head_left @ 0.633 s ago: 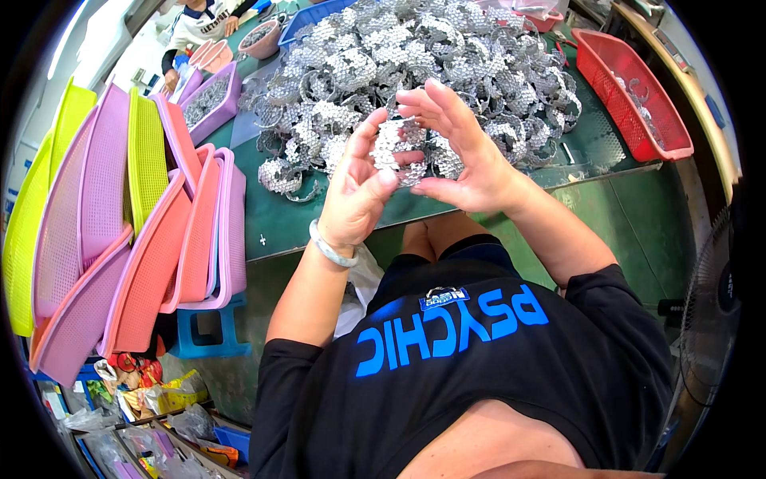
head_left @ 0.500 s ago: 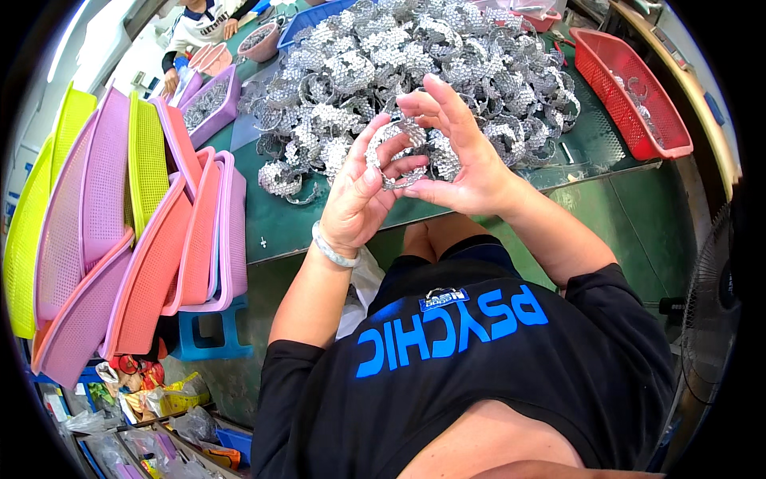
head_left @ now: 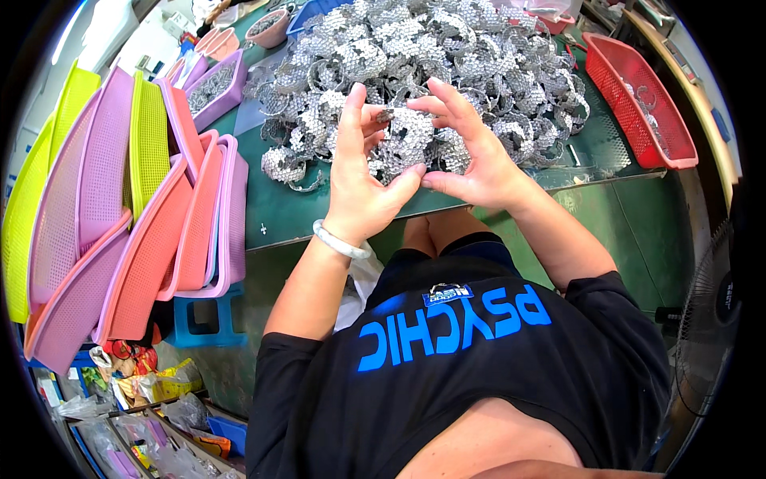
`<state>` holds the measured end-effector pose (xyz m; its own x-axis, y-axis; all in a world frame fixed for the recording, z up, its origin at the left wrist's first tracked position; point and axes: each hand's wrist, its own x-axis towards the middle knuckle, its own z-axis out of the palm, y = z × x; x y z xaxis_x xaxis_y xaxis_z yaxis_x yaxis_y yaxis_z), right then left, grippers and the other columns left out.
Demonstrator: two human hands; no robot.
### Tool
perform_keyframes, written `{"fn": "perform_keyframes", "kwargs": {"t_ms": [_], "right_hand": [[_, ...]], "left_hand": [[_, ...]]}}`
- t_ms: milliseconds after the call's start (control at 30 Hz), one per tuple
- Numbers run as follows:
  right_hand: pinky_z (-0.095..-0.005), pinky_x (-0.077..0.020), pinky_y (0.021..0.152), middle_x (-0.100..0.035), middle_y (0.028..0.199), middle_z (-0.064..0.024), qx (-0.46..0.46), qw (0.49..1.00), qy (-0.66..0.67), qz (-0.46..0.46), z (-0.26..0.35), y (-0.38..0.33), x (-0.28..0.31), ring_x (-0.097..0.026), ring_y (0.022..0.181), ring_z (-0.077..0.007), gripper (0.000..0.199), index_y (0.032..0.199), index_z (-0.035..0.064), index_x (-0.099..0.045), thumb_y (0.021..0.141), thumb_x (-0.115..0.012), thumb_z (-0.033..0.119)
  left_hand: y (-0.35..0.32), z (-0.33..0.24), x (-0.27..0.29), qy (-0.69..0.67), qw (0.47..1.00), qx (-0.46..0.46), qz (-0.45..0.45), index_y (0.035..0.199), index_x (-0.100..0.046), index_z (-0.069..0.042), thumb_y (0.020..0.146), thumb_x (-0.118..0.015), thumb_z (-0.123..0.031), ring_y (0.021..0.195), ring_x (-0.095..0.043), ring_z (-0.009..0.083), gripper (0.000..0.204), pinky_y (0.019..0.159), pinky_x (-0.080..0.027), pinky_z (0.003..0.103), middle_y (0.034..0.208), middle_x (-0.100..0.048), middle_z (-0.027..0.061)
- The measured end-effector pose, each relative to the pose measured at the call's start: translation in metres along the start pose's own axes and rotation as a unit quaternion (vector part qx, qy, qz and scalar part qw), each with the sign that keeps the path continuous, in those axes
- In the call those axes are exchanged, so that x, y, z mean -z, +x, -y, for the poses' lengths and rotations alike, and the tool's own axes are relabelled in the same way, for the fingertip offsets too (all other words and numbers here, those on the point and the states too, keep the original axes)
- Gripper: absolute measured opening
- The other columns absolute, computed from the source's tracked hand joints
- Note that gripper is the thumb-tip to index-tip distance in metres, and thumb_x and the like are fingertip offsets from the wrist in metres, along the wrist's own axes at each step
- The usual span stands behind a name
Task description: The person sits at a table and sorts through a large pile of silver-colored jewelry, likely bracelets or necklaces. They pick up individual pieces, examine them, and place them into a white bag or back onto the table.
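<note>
A big heap of silvery sequined bands covers the far part of a green table. Both my hands are raised at its near edge around one curled sequined band. My left hand, with a pale bangle on its wrist, grips the band's left side with fingers upright. My right hand pinches the band's top and right side, fingers spread. The band's lower part is hidden between my palms.
Pink, purple and yellow plastic baskets lean stacked at the left on a blue stool. A red basket sits at the table's right end. A purple tray and a pink bowl stand far left. A fan is at right.
Both hands have turned the band between them; my left fingers rose upright and my right fingers moved to the band's top.
</note>
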<state>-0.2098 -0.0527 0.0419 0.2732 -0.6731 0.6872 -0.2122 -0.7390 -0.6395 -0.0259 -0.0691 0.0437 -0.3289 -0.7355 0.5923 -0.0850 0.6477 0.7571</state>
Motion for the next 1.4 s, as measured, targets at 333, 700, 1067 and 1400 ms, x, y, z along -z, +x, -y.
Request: {"fn": "perform_keyframes", "kwargs": {"t_ms": [333,700,1067,1400], "right_hand": [[-0.0356,-0.0363,0.094,-0.043,0.131,-0.0151,-0.006,0.996,0.085,0.006,-0.005,-0.005,0.001,-0.041,0.121,-0.0221,0.092,0.143,0.0065,-0.015,0.069,-0.068,-0.001],[-0.0323,-0.0413,0.087,-0.048,0.125,-0.0116,-0.006,0.992,0.121,-0.028,-0.005,-0.007,-0.002,-0.047,0.114,-0.0189,0.084,0.141,0.0101,-0.023,0.071,-0.068,-0.002],[-0.0326,-0.0423,0.085,-0.049,0.124,-0.0125,0.009,0.991,0.127,-0.03,0.003,-0.007,-0.001,-0.048,0.113,-0.02,0.082,0.14,0.0094,-0.025,0.071,-0.067,-0.002],[-0.0343,-0.0397,0.089,-0.048,0.125,-0.0164,0.055,0.995,0.079,-0.005,0.011,-0.007,-0.001,-0.048,0.115,-0.0224,0.085,0.141,0.0036,-0.018,0.071,-0.065,-0.005]], "left_hand": [[0.0,0.002,-0.001,0.085,0.992,-0.085,-0.024,0.141,-0.018,-0.006,0.061,-0.073,-0.004,0.108,-0.051,0.0257,0.097,0.089,-0.041,0.036,0.119,-0.05,0.0148],[-0.002,-0.006,0.004,0.2,0.974,-0.106,0.002,0.141,-0.014,-0.006,0.058,-0.076,-0.004,0.088,-0.05,0.0165,0.104,0.076,-0.041,0.03,0.121,-0.052,0.0095],[-0.009,0.012,0.0,-0.006,0.998,-0.069,0.003,0.142,-0.013,-0.009,0.06,-0.076,0.001,0.09,-0.049,0.0153,0.104,0.074,-0.044,0.026,0.128,-0.046,0.0096],[-0.013,0.025,-0.003,0.058,0.969,-0.239,-0.033,0.141,-0.012,-0.008,0.064,-0.072,0.007,0.105,-0.055,0.026,0.099,0.074,-0.048,0.031,0.129,-0.045,0.02]]}}
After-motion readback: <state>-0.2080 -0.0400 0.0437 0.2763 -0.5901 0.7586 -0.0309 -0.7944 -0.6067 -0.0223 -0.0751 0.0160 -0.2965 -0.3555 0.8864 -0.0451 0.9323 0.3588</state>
